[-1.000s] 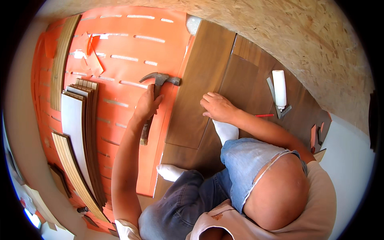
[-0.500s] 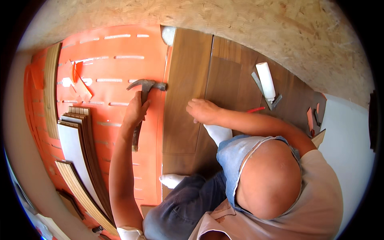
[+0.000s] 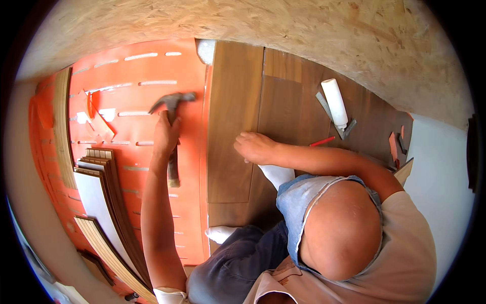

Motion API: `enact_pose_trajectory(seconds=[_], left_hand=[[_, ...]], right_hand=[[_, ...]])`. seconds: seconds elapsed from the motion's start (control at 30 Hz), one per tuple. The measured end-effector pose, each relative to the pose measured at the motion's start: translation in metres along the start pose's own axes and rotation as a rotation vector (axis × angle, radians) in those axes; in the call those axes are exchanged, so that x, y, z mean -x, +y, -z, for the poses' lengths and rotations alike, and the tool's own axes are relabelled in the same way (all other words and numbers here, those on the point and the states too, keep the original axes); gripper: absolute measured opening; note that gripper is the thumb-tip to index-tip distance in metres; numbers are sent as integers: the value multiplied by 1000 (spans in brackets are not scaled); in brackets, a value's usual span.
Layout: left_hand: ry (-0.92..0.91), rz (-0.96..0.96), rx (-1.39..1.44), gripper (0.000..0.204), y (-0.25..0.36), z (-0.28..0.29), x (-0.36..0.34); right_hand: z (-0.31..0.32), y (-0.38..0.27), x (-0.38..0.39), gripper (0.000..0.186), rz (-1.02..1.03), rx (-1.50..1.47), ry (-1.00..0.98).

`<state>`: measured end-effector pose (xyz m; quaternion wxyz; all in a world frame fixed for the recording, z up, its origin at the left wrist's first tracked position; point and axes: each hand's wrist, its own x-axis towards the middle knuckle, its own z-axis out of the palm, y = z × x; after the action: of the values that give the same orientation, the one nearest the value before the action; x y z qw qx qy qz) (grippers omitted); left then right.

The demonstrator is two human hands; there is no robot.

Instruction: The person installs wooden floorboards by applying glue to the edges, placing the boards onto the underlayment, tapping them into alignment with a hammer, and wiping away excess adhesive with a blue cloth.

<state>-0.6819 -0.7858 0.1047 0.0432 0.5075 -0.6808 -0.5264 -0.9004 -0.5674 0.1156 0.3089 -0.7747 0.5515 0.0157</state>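
Observation:
My left hand [image 3: 167, 133] is wrapped round the handle of a claw hammer [image 3: 172, 105]. The hammer hangs over the orange underlay [image 3: 190, 152], its striking face pointing right, a short gap from the long edge of a brown floor plank [image 3: 230, 137]. On that plank rests my right hand [image 3: 255, 147], its fingers curled down and closed; what they hold, if anything, is hidden. A white-socked foot [image 3: 277, 173] of mine shows beside it, below a bent knee.
To the left lie stacked planks [image 3: 109, 197], a single plank [image 3: 63, 126] and orange scraps [image 3: 96, 114]. On the laid floor are a white bottle [image 3: 334, 101], a metal square [image 3: 349, 129] and a red pencil [image 3: 322, 141]. A chipboard panel [image 3: 283, 25] spans the top.
The hammer has swung left with my left hand, away from the plank's edge. My right hand stays on the plank, and the view has shifted slightly.

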Motion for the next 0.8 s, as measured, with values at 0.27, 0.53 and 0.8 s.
enact_pose_trajectory(seconds=[0.27, 0.53, 0.8], left_hand=[[-174, -52, -113, 24, -2, -5, 15], [-81, -62, -76, 27, -8, -22, 29], [-107, 27, -134, 24, -18, -4, 51]], right_hand=[[-2, 1, 1, 31, 4, -20, -1], [-2, -2, -7, 30, 18, 24, -21], [-1, 3, 1, 36, 3, 24, -52]])
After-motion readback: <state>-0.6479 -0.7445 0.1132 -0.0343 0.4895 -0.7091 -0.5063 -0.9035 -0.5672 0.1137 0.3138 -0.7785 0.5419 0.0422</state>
